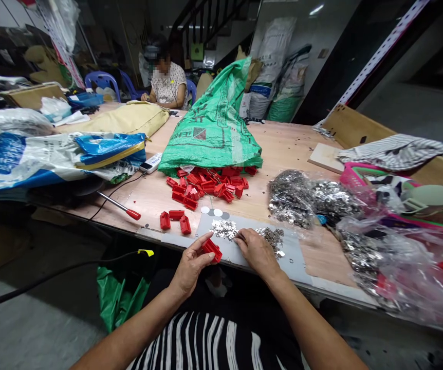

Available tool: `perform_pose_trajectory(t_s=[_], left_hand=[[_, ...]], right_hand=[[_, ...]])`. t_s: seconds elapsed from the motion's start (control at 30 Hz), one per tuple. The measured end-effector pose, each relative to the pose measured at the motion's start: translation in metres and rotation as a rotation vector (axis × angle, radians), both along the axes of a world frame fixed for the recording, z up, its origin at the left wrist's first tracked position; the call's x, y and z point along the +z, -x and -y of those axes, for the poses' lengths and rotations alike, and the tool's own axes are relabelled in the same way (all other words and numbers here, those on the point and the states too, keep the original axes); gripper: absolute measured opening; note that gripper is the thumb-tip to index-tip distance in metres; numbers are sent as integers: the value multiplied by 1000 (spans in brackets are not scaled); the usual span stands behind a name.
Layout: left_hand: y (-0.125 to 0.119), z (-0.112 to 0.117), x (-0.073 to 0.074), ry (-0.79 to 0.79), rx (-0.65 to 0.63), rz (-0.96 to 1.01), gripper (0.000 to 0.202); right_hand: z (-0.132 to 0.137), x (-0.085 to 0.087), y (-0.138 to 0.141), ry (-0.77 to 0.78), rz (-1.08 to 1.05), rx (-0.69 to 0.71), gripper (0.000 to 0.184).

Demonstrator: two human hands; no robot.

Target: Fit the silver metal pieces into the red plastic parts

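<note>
Between the thumb and fingers of my left hand (188, 264) is a small red plastic housing (213, 250), held tilted just over the table's front edge. My right hand (258, 252) has its fingers drawn together at the near side of a pile of shiny small metal pieces (223, 227); whatever the fingertips pinch is too small to make out. Beside that hand lies a second, darker pile of metal pieces (271, 236). Both piles rest on a grey mat (293, 259). To the left, three red housings (185, 225) lie apart from a larger heap of them (202, 185).
A green woven sack (214, 128) stands behind the red heap. Clear bags of metal pieces (293, 198) and a pink basket (354, 177) are at right. A red-handled lever (132, 214) sticks out at left. Across the table sits another person (169, 85).
</note>
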State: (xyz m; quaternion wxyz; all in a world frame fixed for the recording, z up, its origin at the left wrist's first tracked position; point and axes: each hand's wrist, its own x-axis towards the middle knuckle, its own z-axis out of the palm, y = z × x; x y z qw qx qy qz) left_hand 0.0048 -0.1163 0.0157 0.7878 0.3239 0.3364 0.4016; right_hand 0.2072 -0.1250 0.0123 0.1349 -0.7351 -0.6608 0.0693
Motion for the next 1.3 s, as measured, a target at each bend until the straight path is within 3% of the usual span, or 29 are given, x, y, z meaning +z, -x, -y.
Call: perform_pose_trajectory(t_s=[0.3,0.4,0.53,0.6,0.97,1.17,1.3], left_hand=[[0,-1,-1,0,5,3,56],[-1,-1,-6,-86,16,-45,54],[-3,1,-11,-327,53,-218,45],[-4,3,-9,-437,85,-308,39],[-6,7,0,-766,186,-376,26],[-4,8,-4,-917,162,-441,28],[-3,7,-2,-905,140,-425,29]], right_hand=[[0,11,-9,-11,-220,8,8],[5,13,-7,-29,-460,-16,9],[13,15,9,73,-955,-52,23],[17,15,20,104,-1099,-48,27],[28,-2,54,-125,-1034,-111,29],[29,-3,57,11,-1245,-160,35],[29,2,53,146,-1404,-156,38]])
